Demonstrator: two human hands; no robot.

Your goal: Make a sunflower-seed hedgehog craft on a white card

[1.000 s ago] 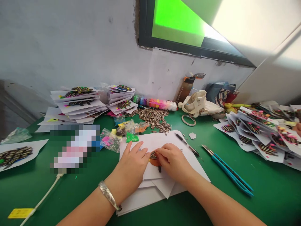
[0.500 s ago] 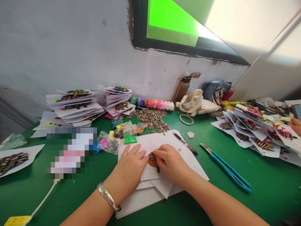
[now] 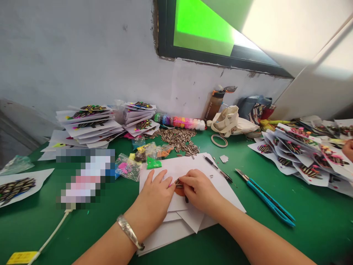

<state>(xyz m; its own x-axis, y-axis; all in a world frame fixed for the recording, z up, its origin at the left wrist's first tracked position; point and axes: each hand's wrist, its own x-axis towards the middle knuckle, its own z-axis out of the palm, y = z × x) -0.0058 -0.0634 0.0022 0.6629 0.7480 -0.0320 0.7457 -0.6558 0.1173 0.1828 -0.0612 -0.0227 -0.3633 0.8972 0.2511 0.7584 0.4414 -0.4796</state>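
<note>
An orange-brown round patch [image 3: 180,192] lies on the top sheet of a pile of white paper [image 3: 226,200], between the two hands, on the green worktop [image 3: 220,244]; some striped seeds [image 3: 178,186] sit on its far part, and a small black bit [image 3: 186,199] pokes out at its near side.

The right hand [image 3: 201,191] bends over the patch from the right, its fingertips close together at the seeds; I cannot tell if its grip has a seed in it (the fingers hide that spot); the left hand [image 3: 154,198] lies on the paper at the left, some fingers spread, its thumb side by the patch; I cannot tell if that grip pinches anything; a silver bracelet [image 3: 128,230] is on the left wrist.

A black pen [image 3: 217,169] lies on the paper's right side; a blue knife [image 3: 268,200] is farther right; a big heap of striped seeds [image 3: 179,139] is at the far side, and a little green bag [image 3: 153,163] is just past the left hand.
</note>
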